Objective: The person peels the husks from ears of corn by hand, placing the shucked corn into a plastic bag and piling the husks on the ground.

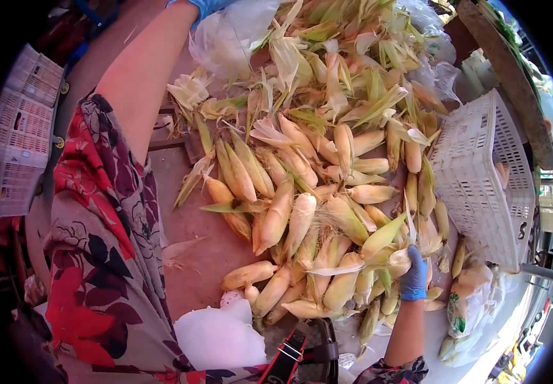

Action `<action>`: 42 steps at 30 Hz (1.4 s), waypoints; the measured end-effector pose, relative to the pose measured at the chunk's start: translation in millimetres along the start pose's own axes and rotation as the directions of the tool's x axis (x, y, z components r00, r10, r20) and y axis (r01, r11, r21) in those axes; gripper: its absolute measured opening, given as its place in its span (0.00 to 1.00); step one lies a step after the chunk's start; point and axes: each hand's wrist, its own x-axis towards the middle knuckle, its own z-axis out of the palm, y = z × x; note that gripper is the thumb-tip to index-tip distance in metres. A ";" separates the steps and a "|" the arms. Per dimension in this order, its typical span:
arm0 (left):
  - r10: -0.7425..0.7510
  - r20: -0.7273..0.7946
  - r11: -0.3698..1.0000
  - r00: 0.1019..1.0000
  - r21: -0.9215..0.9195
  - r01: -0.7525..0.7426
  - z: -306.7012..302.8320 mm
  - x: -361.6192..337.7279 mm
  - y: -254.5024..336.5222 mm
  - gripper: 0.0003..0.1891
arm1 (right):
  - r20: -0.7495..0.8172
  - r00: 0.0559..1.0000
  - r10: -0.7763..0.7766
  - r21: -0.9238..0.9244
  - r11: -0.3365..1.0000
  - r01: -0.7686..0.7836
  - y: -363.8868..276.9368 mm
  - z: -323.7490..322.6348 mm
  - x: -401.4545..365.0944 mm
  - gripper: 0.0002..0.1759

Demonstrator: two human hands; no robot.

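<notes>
My right hand (pixel 414 276), in a blue glove, is at the lower right of the corn pile. Its fingers are closed around the pale husk end of an ear of corn (pixel 382 238) with a green outer leaf. My left hand (pixel 207 5), also in a blue glove, is cut off by the top edge, so its fingers are hidden. It is nearest to a clear plastic bag (pixel 231 38). Between my arms lies a heap of partly husked ears of corn (pixel 281 214), many still in thin pale husk.
Loose green and pale husks (pixel 347 57) are heaped at the top. A white plastic crate (pixel 474 153) leans at the right, near a wooden beam (pixel 513 77). Stacked crates (pixel 27 134) stand at the far left. Plastic bags (pixel 471 301) lie lower right; a white bag (pixel 219 336) sits below.
</notes>
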 end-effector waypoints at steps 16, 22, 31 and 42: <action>-0.892 -0.269 0.452 0.363 -0.552 0.701 -317.8 -85.3 208.8 0.10 | 0.177 0.979 -0.104 0.034 0.994 0.100 7.8 -71.2 -1.2 0.12; -0.706 -0.081 0.683 0.704 0.187 0.706 -347.2 -217.4 315.0 0.12 | 0.242 0.967 0.084 -0.018 0.996 -0.082 31.4 -110.5 7.0 0.21; -0.956 -0.243 -0.286 -0.167 0.632 0.720 -301.7 -397.8 372.5 0.30 | 0.174 0.980 0.093 -0.039 0.995 -0.088 51.1 -99.5 -13.9 0.14; -0.868 0.245 -0.017 -0.431 0.854 0.521 -189.5 -445.8 494.4 0.45 | 0.224 0.969 0.106 -0.130 0.988 -0.078 56.4 -44.8 -20.4 0.20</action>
